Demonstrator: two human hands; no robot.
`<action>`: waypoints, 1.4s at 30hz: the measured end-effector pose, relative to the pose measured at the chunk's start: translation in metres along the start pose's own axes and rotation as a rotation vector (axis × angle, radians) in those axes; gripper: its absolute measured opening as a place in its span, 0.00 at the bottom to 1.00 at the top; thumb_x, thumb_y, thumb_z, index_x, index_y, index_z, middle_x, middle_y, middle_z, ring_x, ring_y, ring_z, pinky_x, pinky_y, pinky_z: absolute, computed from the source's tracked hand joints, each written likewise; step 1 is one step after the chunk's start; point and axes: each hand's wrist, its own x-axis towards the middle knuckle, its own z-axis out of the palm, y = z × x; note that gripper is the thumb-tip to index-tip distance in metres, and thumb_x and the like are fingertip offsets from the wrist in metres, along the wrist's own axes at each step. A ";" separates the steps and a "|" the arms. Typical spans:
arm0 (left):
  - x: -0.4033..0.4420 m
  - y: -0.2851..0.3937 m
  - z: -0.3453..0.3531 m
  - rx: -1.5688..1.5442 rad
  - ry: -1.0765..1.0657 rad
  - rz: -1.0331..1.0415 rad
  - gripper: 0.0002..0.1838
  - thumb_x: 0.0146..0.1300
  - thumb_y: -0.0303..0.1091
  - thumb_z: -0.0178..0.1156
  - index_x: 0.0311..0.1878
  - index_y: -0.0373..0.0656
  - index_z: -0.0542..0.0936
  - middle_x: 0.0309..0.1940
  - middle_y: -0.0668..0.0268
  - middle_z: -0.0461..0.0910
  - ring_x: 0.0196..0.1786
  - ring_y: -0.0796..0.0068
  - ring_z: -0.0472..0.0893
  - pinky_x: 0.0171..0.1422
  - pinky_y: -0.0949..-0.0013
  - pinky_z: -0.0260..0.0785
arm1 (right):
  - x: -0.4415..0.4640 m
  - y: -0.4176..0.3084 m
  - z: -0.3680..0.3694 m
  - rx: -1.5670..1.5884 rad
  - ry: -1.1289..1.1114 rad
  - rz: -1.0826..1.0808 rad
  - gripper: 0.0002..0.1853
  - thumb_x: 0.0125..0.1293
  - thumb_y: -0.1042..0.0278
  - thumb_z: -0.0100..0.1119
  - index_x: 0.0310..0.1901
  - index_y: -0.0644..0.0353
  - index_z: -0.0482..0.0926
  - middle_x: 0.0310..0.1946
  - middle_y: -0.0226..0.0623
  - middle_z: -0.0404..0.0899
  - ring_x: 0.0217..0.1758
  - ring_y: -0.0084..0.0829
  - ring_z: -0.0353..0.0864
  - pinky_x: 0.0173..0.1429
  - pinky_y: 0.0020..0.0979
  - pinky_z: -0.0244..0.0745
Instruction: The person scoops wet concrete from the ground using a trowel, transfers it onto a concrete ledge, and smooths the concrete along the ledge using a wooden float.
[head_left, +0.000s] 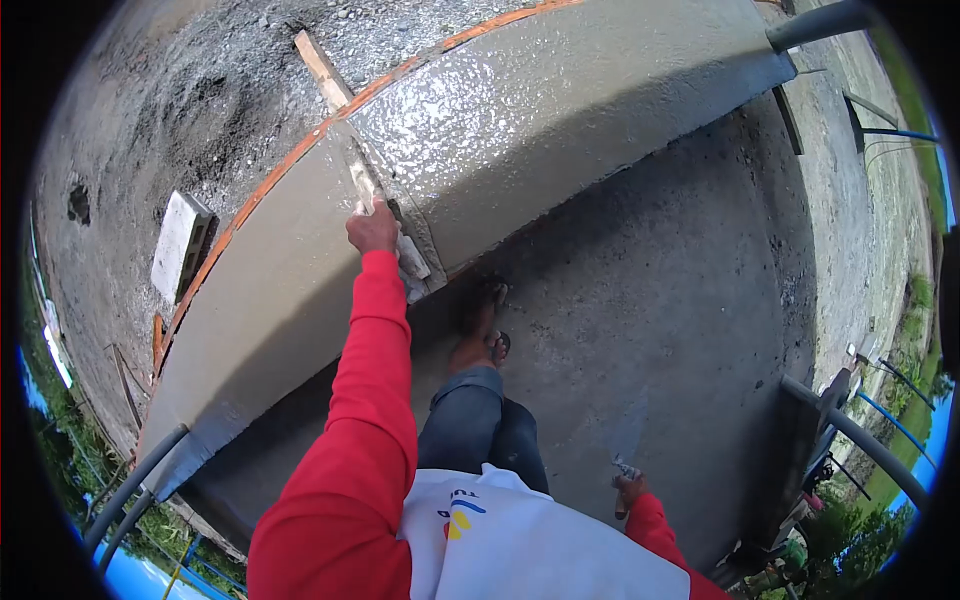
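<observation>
Wet grey concrete [530, 110] covers a raised slab that curves across the upper view. My left hand [374, 230] is closed around a cement-smeared wooden board [360, 170], which lies across the slab from front to back. Left of the board the surface looks smooth; right of it the concrete is shiny and rougher. Down by my right side, my right hand [629, 490] grips the handle of a small trowel [625, 467]. Its blade is mostly out of sight, and the hand is away from the slab.
Orange-edged formwork [270, 195] borders the slab's far side, with a wooden stake [322, 68] beyond it. A concrete block [180, 245] stands on the gravel. Grey pipes [135, 480] rise at the slab's ends. My feet are on the lower concrete floor [650, 300].
</observation>
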 end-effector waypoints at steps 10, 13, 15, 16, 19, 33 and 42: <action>-0.064 0.128 0.140 -0.181 -0.008 -0.099 0.22 0.58 0.39 0.56 0.46 0.26 0.75 0.19 0.56 0.77 0.19 0.68 0.78 0.24 0.63 0.70 | 0.054 -0.067 -0.137 -0.002 -0.030 0.109 0.19 0.52 0.58 0.63 0.39 0.65 0.78 0.30 0.40 0.81 0.32 0.33 0.80 0.39 0.36 0.74; -0.071 0.163 0.193 -0.219 -0.060 -0.120 0.27 0.59 0.39 0.55 0.54 0.25 0.71 0.20 0.58 0.76 0.19 0.70 0.77 0.24 0.64 0.68 | 0.083 -0.067 -0.159 0.133 -0.031 0.137 0.18 0.52 0.60 0.63 0.39 0.66 0.78 0.29 0.39 0.81 0.31 0.31 0.79 0.38 0.35 0.73; -0.086 0.191 0.219 -0.251 -0.080 -0.131 0.28 0.59 0.39 0.55 0.56 0.24 0.68 0.20 0.58 0.76 0.19 0.70 0.76 0.24 0.64 0.68 | 0.092 -0.061 -0.175 0.165 -0.025 0.175 0.17 0.52 0.61 0.64 0.39 0.66 0.78 0.29 0.39 0.81 0.31 0.31 0.79 0.37 0.34 0.73; -0.094 0.205 0.232 -0.243 -0.073 -0.113 0.27 0.59 0.39 0.55 0.54 0.24 0.70 0.18 0.60 0.75 0.18 0.70 0.75 0.23 0.65 0.68 | 0.087 -0.083 -0.193 0.164 -0.029 0.207 0.17 0.52 0.62 0.64 0.38 0.66 0.78 0.29 0.38 0.80 0.30 0.31 0.79 0.37 0.34 0.73; -0.113 0.249 0.282 -0.257 -0.051 -0.083 0.23 0.58 0.38 0.56 0.49 0.25 0.73 0.16 0.62 0.73 0.16 0.71 0.74 0.21 0.66 0.67 | 0.108 -0.086 -0.225 0.241 -0.058 0.213 0.16 0.52 0.63 0.64 0.38 0.65 0.79 0.29 0.37 0.80 0.30 0.30 0.78 0.37 0.34 0.73; -0.219 0.423 0.514 -0.146 0.004 -0.086 0.20 0.59 0.40 0.57 0.38 0.27 0.75 0.17 0.58 0.75 0.17 0.67 0.76 0.21 0.64 0.69 | 0.250 -0.115 -0.489 0.121 -0.075 0.139 0.18 0.51 0.61 0.64 0.40 0.64 0.79 0.28 0.37 0.80 0.30 0.29 0.78 0.37 0.33 0.74; -0.280 0.532 0.643 -0.187 -0.131 -0.051 0.17 0.60 0.39 0.56 0.38 0.30 0.76 0.21 0.54 0.77 0.18 0.65 0.78 0.22 0.63 0.70 | 0.308 -0.119 -0.601 0.414 -0.053 0.174 0.17 0.55 0.64 0.61 0.44 0.66 0.77 0.30 0.36 0.81 0.31 0.29 0.79 0.37 0.32 0.74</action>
